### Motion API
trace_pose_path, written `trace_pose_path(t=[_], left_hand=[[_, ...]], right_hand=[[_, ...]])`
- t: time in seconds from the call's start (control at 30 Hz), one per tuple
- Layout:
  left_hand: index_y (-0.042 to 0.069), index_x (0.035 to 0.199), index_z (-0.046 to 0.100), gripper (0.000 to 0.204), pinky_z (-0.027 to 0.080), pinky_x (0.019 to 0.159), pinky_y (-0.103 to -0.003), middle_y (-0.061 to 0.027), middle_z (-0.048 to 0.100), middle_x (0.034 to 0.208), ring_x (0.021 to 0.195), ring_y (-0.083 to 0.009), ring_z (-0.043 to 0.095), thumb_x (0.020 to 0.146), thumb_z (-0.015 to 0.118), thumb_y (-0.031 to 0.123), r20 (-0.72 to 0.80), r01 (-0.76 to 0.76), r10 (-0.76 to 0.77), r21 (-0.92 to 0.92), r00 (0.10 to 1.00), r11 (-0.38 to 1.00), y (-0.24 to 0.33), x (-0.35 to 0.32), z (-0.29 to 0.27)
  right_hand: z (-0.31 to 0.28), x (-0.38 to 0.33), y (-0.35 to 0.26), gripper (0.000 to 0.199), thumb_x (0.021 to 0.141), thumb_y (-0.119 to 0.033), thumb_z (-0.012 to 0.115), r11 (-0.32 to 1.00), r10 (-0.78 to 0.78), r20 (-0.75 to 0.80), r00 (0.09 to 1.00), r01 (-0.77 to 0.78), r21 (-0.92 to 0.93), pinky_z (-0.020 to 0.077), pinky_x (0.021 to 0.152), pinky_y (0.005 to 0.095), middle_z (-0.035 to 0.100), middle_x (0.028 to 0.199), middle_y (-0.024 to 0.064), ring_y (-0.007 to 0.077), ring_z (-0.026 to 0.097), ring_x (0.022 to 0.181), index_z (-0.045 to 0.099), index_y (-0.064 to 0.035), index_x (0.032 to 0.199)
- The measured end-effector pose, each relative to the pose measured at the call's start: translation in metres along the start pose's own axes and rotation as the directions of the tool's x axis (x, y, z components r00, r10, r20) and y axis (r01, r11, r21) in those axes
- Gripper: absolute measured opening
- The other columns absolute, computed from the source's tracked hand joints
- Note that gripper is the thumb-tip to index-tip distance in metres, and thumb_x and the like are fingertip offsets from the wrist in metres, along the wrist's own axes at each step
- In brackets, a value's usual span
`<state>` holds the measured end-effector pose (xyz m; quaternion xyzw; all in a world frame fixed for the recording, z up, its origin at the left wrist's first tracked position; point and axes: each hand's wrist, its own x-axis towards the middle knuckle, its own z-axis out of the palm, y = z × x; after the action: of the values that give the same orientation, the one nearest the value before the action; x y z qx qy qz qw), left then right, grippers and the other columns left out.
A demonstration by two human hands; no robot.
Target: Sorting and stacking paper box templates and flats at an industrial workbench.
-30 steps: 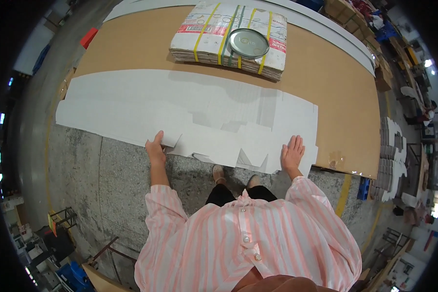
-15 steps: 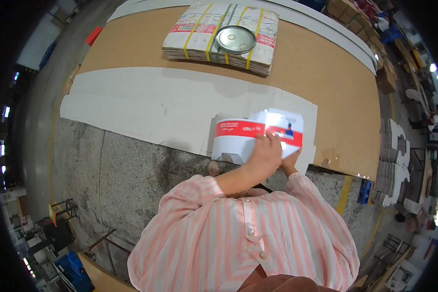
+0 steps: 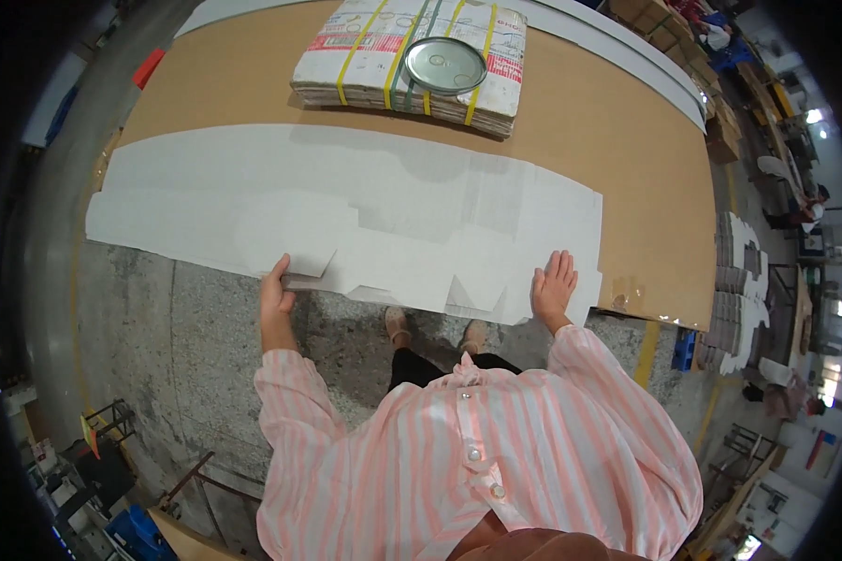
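Note:
A flat white cardboard box blank (image 3: 402,262), plain side up, lies over a larger white cardboard sheet (image 3: 206,178). Its cut flaps and notches blend into the sheet, so its full outline is hard to trace. At the blank's left end, my left hand (image 3: 276,290) is closed on the edge, thumb above and fingers lower down. My right hand (image 3: 556,285) rests palm down near the right end, fingers stretched out. Whether it touches the blank or only the sheet, I cannot tell.
A strapped bundle of flat cardboard (image 3: 365,56) with a round metal lid (image 3: 445,65) on it stands at the far side of the brown cardboard-covered table (image 3: 646,215). Stacked cardboard blanks (image 3: 739,290) stand beyond the right edge. The concrete floor (image 3: 215,318) shows in front.
The folded white and red printed piece between my hands is now spread flat, white side up. My left hand has moved far left to its edge; my right hand has opened flat.

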<state>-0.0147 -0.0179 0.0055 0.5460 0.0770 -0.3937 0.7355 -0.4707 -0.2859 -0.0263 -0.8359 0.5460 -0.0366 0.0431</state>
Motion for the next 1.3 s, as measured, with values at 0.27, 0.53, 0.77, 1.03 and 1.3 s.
trace_pose_path(t=[0.27,0.53,0.77,1.03,1.3], left_hand=[[-0.004,0.09,0.058,0.027,0.046,0.057,-0.035,-0.0082,0.061,0.068,0.056,-0.0213,0.058,0.071,0.065,0.014,0.093,-0.311,0.462,0.852,0.882,0.422,0.025,-0.054,0.103],[-0.011,0.106,0.051,0.042,0.05,0.059,-0.036,-0.0297,0.057,0.095,0.072,-0.0334,0.061,0.07,0.051,0.011,0.902,-0.503,0.168,0.367,0.397,-0.783,-0.107,-0.208,0.328],[-0.01,0.106,0.052,0.04,0.048,0.064,-0.041,-0.0305,0.056,0.098,0.078,-0.04,0.058,0.071,0.048,0.01,0.908,-0.487,0.188,0.366,0.375,-0.793,-0.132,-0.214,0.329],[0.002,0.108,0.054,0.043,0.044,0.079,-0.031,-0.005,0.06,0.103,0.089,-0.0193,0.056,0.075,0.065,0.027,0.214,-0.322,0.287,0.151,0.934,0.935,0.005,-0.13,0.143],[0.003,0.124,0.039,0.057,0.032,0.097,-0.039,-0.0067,0.045,0.125,0.115,-0.0235,0.041,0.078,0.061,0.03,0.018,-0.248,0.322,-0.599,0.947,0.761,-0.074,-0.029,0.044]], right_hand=[[-0.001,0.0,0.025,0.058,0.087,-0.033,0.036,1.0,0.002,-0.024,1.0,-0.002,0.004,0.0076,0.104,0.0485,0.016,0.14,0.0184,0.0316,0.01,0.131,0.021,0.0004,0.133],[0.018,-0.002,0.064,0.06,0.085,-0.037,0.04,0.967,-0.099,-0.001,0.995,0.097,0.235,0.0105,0.103,0.0475,0.021,0.139,0.0165,0.0286,0.014,0.13,0.024,-0.0028,0.132],[0.023,0.003,0.072,0.065,0.084,-0.038,0.043,0.972,0.014,0.161,0.987,0.024,-0.234,0.0081,0.104,0.0472,0.023,0.138,0.0183,0.0309,0.011,0.131,0.023,-0.0011,0.133],[0.016,0.005,0.064,0.058,0.087,-0.031,0.039,1.0,-0.02,-0.05,0.999,0.02,-0.006,0.0101,0.104,0.047,0.019,0.14,0.018,0.0304,0.013,0.131,0.023,-0.0007,0.133],[0.009,0.001,0.058,0.055,0.089,-0.032,0.034,0.999,-0.036,-0.023,0.999,0.037,0.004,0.0116,0.103,0.0476,0.018,0.139,0.0178,0.0315,0.014,0.13,0.022,-0.0001,0.133]])
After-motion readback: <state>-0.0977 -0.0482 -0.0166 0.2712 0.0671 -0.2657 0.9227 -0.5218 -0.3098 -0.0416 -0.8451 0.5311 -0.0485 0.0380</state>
